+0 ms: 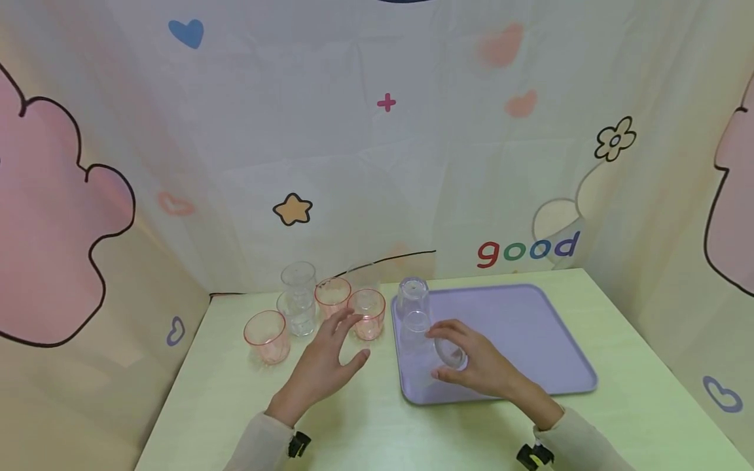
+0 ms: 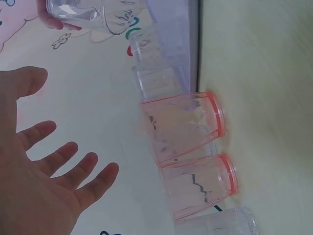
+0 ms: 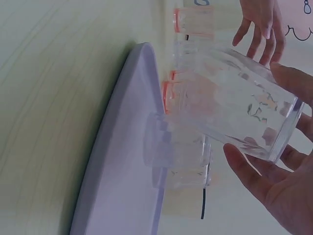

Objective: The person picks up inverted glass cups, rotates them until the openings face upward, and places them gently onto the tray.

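Observation:
My right hand grips a clear glass between thumb and fingers at one end, holding it tilted over the front left part of the lilac tray. Two clear glasses, one farther back and one nearer, stand along the tray's left side. Nothing is in my left hand; its fingers are spread, and the left wrist view shows it apart from the glasses. Beyond it are pink glasses with red rims, one at the right and one behind.
Another pink glass stands at the left of the pale table. Beside it are clear glasses, whose overlap hides whether they are stacked. A printed curtain rises behind the table.

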A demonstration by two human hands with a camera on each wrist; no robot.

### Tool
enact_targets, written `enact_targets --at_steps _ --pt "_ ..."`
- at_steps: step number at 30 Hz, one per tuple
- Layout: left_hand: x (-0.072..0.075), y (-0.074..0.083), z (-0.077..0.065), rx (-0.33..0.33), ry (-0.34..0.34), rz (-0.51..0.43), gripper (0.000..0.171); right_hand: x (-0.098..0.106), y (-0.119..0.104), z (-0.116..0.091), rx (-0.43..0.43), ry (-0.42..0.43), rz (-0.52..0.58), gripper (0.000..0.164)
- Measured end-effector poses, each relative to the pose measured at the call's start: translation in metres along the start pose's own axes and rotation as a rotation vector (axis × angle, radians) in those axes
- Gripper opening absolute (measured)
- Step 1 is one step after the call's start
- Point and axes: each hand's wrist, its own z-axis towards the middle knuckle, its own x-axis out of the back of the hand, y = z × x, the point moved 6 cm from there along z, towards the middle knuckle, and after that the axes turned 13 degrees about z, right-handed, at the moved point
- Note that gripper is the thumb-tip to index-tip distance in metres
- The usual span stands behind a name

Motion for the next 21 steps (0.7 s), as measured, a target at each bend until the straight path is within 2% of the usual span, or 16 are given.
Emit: enact_targets --at_steps 7,16,21 --pt "-0.007 0.004 -0.005 -0.059 0.002 0.075 0.061 -0.005 0.005 -0.001 0.003 -0.004 -0.053 0.06" --pt "-0.023 0.011 -0.011 -0.111 -0.069 0.116 0.061 -0.013 0.01 -0.001 -0.002 0.0 -0.149 0.065" --pt "-0.029 0.017 -0.013 -0.149 -0.081 0.157 0.061 -0.018 0.011 0.001 -0.016 -0.003 -0.179 0.066"
